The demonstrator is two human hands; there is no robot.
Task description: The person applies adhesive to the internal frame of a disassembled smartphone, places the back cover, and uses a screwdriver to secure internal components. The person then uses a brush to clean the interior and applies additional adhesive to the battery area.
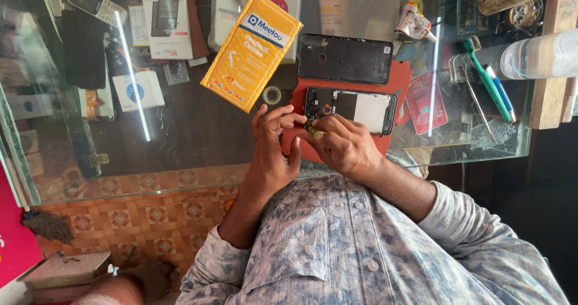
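Gripping one small yellow-green tool (314,133), right hand (346,145) fingers close; left hand (271,142) fingers press one opened black phone (350,109) on one red mat (402,79), one flat black back cover (344,59) beside.

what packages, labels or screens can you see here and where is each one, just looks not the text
Yellow package: flat rectangle with a blue-and-white label band, tilted on the glass counter left of the phones.
White box: small, blue round mark, under the glass at left.
Grey box: upright, phone pictured, top centre-left.
Red card: right of the opened phone.
Keypad phone: small dark screen, top left.
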